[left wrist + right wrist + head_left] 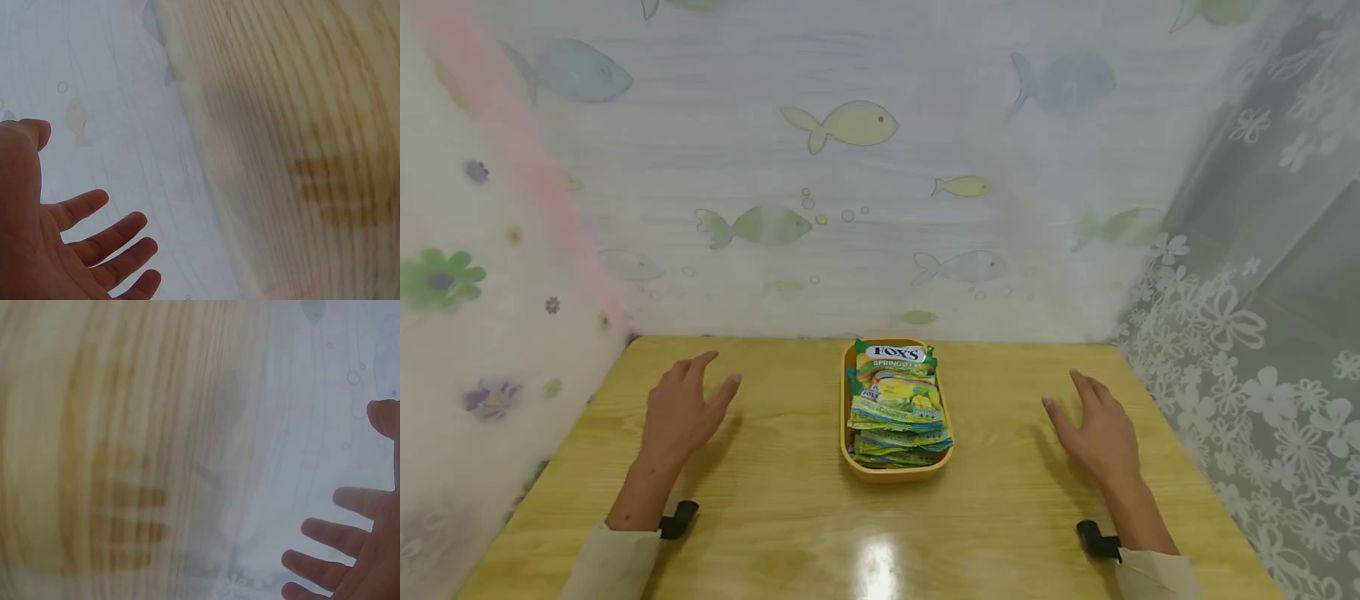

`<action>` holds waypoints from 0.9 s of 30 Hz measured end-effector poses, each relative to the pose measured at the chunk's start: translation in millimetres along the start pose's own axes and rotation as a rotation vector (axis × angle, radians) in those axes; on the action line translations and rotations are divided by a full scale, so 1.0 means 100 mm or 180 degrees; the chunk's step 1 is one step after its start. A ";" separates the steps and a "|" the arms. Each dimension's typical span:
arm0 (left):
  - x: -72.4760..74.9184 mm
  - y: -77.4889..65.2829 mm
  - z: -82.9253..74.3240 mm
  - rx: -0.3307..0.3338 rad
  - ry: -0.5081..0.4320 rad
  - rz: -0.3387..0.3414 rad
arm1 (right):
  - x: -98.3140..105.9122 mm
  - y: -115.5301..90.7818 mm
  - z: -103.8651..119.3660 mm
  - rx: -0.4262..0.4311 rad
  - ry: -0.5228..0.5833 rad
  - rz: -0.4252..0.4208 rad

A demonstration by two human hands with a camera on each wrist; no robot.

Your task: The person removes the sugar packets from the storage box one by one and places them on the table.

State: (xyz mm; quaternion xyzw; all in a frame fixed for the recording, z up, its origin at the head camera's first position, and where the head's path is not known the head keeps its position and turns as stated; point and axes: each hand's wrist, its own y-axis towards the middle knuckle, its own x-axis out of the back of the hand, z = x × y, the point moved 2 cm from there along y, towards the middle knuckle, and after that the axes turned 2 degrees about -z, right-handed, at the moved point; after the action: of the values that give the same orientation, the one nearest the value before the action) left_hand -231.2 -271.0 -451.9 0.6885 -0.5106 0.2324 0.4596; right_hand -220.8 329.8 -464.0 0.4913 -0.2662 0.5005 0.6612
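In the head view, a yellow-orange tray (897, 477) stands mid-table, filled with green and yellow candy packets (895, 400). The top packet reads "FOX'S". To the left of the tray, my left hand (683, 412) is held over the table with thumb and fingers spread, holding nothing. My right hand (1101, 433) mirrors it on the right side, fingers apart and clear of the tray. Both wrist views show the spread fingers of the left hand (106, 244) and the right hand (340, 544), with faint reflections of them on the tabletop.
The wooden table (775, 525) ends at a pale backdrop (865, 183) printed with fish. A translucent curtain with white flowers (1262, 400) borders the right side. Flower-printed cloth (490, 350) hangs along the left. Each wrist wears a small black camera mount (679, 520).
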 end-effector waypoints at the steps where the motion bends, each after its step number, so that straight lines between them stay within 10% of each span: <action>1: -0.01 0.02 -0.01 -0.0001 -0.0016 0.0015 | 0.02 0.02 0.00 -0.0020 -0.0002 0.0011; 27: -0.17 0.05 -0.30 0.0059 -0.0453 0.0367 | -0.02 0.06 0.25 -0.0151 0.0285 0.0267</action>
State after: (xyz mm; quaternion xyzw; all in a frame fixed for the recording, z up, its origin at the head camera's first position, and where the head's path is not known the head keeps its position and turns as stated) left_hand -237.4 -236.6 -448.9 0.6770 -0.5786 0.2137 0.4016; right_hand -223.8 306.6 -454.1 0.4410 -0.2685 0.5429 0.6624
